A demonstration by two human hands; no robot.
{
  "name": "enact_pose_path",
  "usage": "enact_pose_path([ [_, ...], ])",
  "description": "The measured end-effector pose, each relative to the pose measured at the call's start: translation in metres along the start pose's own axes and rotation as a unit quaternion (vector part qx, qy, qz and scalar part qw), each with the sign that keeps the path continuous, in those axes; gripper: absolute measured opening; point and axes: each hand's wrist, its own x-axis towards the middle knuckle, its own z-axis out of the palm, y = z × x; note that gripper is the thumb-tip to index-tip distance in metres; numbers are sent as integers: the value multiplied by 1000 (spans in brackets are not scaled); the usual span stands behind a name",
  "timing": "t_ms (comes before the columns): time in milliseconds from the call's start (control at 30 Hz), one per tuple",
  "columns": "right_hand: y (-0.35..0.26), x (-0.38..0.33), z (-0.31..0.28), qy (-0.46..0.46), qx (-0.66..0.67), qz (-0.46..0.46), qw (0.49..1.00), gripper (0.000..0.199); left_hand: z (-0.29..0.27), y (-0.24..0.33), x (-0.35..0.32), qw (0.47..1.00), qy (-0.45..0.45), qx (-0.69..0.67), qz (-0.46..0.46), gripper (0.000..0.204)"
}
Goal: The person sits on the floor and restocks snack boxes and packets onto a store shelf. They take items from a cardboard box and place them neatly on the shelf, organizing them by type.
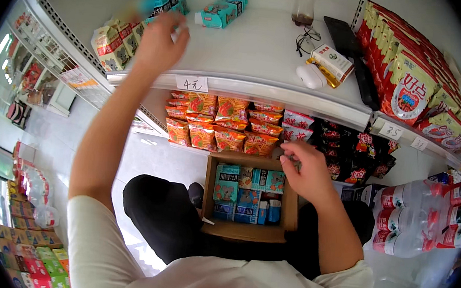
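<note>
My left hand (165, 42) is raised over the upper shelf with thumb and fingers apart, at the front of several teal snack packets (169, 0). Its fingertips overlap the lowest packet, and whether they touch it cannot be told. Another teal packet (223, 13) lies on its side to the right. Cream and red packets (113, 46) stand left of the hand. My right hand (307, 170) hovers over the right rim of an open cardboard box (247, 232), fingers curled around a small greyish patch too unclear to name. Inside the box are teal packets (227, 185) and blue packets (247, 201).
Glasses (307, 40), a bottle (303, 8), a white earphone case (311, 76) and a small carton (332, 62) sit on the shelf (249, 52). Red-cream bags (408, 85) fill its right. Orange snack bags (230, 111) line the shelf below. Bottles (408, 214) lie right.
</note>
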Motion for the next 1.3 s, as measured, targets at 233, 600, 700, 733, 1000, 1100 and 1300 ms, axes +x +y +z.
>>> enact_pose_path([
  [233, 24, 2, 18, -44, -55, -61, 996, 22, 20, -177, 141, 943, -31, 298, -141, 65],
  [600, 28, 11, 7, -105, -62, 9, 992, 25, 68, -175, 174, 845, -297, 379, -231, 90],
  [700, 37, 11, 10, -99, -78, -2, 992, 24, 74, -125, 171, 852, -311, 365, -210, 88],
  [733, 37, 11, 12, -100, -78, -5, 992, 24, 76, -116, 170, 854, -310, 364, -203, 87],
  [1000, 37, 11, 27, -148, -72, -8, 986, 26, 89, -259, 195, 915, -200, 287, -200, 78],
  [1100, 42, 7, 26, -162, -94, 15, 982, 27, 109, -224, 200, 904, -223, 303, -204, 81],
  [1300, 46, 5, 31, -180, -87, 10, 980, 28, 105, -236, 189, 916, -135, 254, -279, 78],
])
